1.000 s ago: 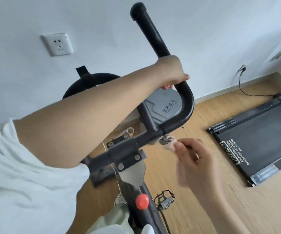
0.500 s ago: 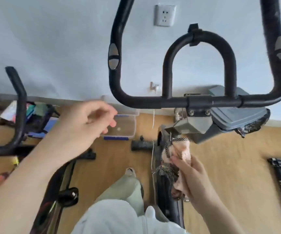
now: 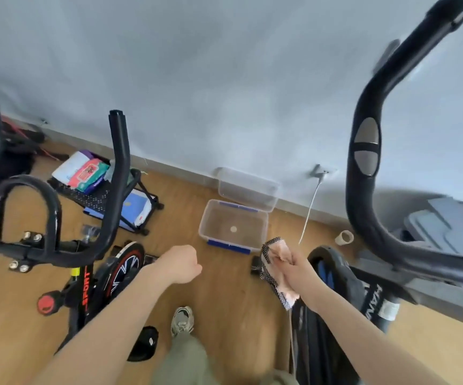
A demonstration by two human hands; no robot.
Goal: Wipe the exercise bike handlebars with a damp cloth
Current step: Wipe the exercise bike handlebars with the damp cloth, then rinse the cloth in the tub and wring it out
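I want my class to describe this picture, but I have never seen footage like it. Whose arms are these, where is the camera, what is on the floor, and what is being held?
There is no robot here. The camera sits on a person's head and looks forward and down, so the two bare arms are the wearer's own. The wide lens bends straight lines.

The right hand grips a pinkish cloth with a black-and-white checked edge. The left hand is loosely closed and holds nothing.

On the right are the black handlebars of an exercise bike, with grey pads on the grip. A second bike stands on the left.

On the wooden floor lie a clear plastic tub, its lid leaning on the wall behind it, and a low black rack with packets on it. The wearer's shoe shows below.
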